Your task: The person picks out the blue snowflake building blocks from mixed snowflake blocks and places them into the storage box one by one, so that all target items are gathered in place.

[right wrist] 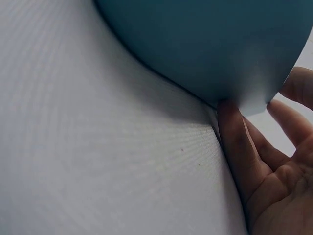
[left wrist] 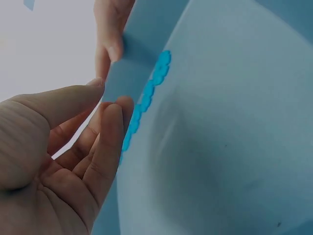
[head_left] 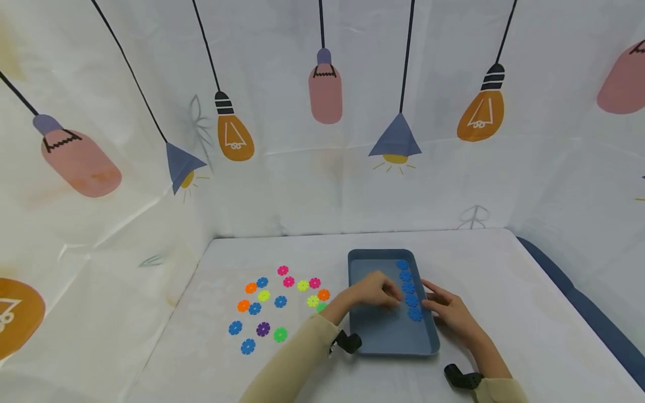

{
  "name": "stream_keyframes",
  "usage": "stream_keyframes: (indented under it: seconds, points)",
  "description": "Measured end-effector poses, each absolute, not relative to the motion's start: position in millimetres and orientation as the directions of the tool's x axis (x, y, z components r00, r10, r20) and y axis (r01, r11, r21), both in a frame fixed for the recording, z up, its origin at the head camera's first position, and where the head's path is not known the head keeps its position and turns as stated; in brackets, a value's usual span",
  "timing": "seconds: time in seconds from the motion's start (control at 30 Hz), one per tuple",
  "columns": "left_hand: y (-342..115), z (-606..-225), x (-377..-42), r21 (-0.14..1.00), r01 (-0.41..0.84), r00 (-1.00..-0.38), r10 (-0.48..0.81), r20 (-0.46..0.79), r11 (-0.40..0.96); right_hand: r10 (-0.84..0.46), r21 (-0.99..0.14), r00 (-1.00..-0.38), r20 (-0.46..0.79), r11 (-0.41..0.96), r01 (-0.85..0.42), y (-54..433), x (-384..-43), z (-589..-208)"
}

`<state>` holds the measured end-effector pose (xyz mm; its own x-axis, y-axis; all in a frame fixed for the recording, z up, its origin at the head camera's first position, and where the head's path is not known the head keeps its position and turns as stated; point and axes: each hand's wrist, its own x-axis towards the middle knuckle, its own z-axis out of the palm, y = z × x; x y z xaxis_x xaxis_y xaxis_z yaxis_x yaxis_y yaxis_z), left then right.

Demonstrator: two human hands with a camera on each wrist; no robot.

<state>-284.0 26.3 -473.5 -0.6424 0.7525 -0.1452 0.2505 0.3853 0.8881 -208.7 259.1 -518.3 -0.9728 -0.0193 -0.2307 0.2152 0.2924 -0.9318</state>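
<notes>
A slate-blue rectangular tray [head_left: 370, 341] holds a column of blue notched plastic discs [head_left: 409, 288] along its right side, edge to edge. My left hand [head_left: 378, 290] hovers over the tray's middle, just left of that column. In the left wrist view its fingers [left wrist: 105, 142] bend loosely toward the thumb, with no disc visible between them. At the tray's right edge is my right hand [head_left: 453, 316]. Its fingers [right wrist: 239, 147] rest against the outer wall of the tray, extended, as the right wrist view shows.
Left of the tray, loose notched discs in several colours lie scattered on the white table [head_left: 201, 358], among them a purple disc [head_left: 263, 329] and a green disc [head_left: 280, 334]. A white lamp-patterned curtain [head_left: 282, 190] hangs behind the table and at both sides.
</notes>
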Motion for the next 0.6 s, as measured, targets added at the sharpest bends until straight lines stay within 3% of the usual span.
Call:
stream_keyframes:
  seconds: [0.27, 0.6]
  points:
    - [1.8, -462.0, -284.4, 0.911, 0.212, -0.650, 0.747, -0.138, 0.353, -0.015, -0.929, -0.972, -0.235, 0.299, 0.220, 259.2, -209.5, -523.4]
    - [-37.1, -452.0, -286.1, 0.903, 0.266, -0.680, 0.730, -0.072, 0.337, -0.022, -0.931, -0.975, -0.221, 0.301, 0.204, 259.8, -210.2, -521.7]
